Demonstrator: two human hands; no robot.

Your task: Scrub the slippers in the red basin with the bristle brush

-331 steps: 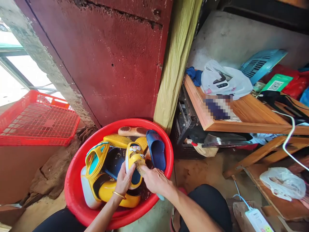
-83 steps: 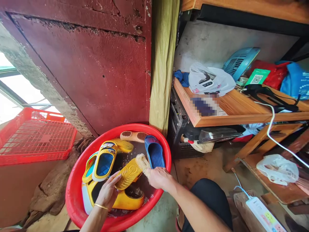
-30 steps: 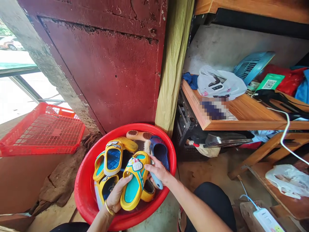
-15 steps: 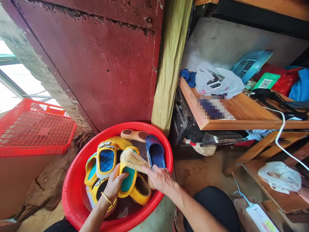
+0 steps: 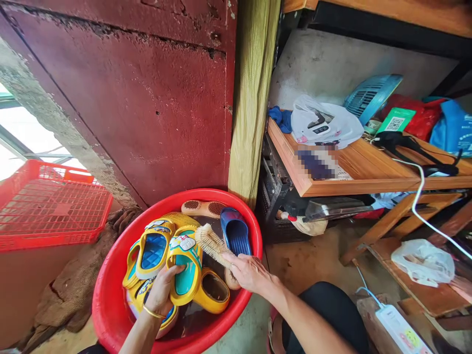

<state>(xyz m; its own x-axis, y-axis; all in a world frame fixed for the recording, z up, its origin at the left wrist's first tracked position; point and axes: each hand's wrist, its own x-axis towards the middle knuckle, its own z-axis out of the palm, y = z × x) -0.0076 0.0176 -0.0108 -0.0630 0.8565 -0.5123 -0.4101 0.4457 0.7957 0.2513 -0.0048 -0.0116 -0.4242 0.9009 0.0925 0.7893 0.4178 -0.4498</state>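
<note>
My left hand grips a yellow slipper with a teal insole, its thumb inside the opening. In my right hand is a pale bristled brush, its head beside the right edge of that slipper's upper. Both are above a red basin with dark water. Around them in the basin lie a yellow slipper with a blue quilted insole, a blue slipper, a yellow one with a dark inside, and a tan sole at the back rim.
A red plastic crate stands at the left near brown sacking. Behind the basin is a dark red door. At the right are a wooden desk with bags and a fan, and a power strip low down.
The held slipper has shifted left and its decorated upper now shows. The brush has moved off that upper to its right side. The view has shifted slightly.
</note>
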